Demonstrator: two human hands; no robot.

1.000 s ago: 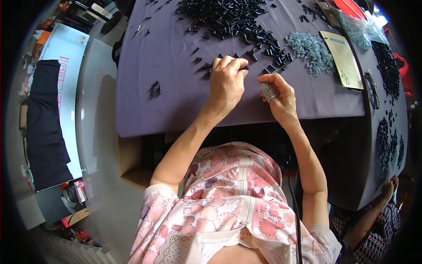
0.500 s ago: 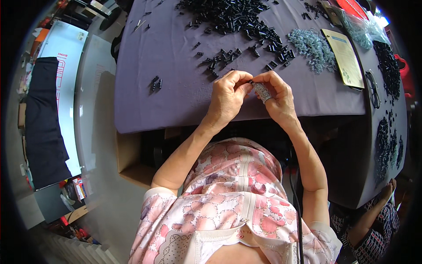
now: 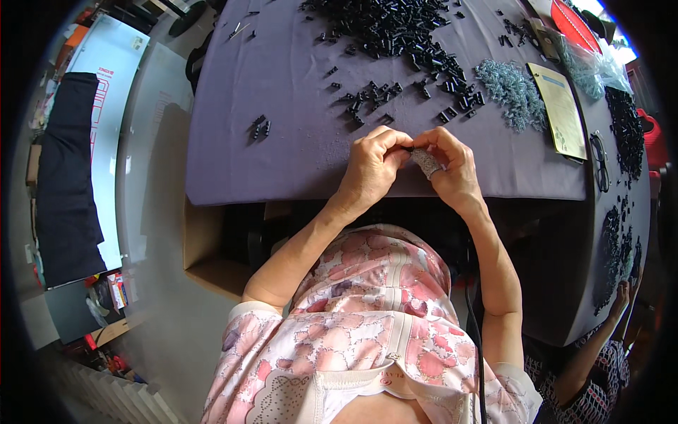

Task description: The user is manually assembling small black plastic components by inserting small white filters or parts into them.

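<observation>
My left hand [image 3: 369, 168] and my right hand [image 3: 455, 171] meet above the near edge of the purple-grey cloth. Both pinch a small black plastic piece [image 3: 410, 149], mostly covered by the fingertips. A speckled grey sleeve [image 3: 426, 163] wraps one digit of my right hand. Just beyond my hands lie scattered black pieces [image 3: 372, 94], small and tube-like. Farther back spreads a large heap of the same black pieces [image 3: 388, 28]. To its right is a pile of small, clear bluish parts [image 3: 510, 92].
A yellowish card [image 3: 556, 109] and eyeglasses [image 3: 600, 161] lie at the right. Beyond them, another person's hand [image 3: 621, 300] is beside more black pieces [image 3: 613, 247]. A few black pieces [image 3: 260, 127] sit apart at left. A cardboard box [image 3: 219, 272] stands under the table.
The whole view has shifted slightly. My hands stay together on the black piece, with little change in grip. The other person's hand has moved farther along the right-hand table edge.
</observation>
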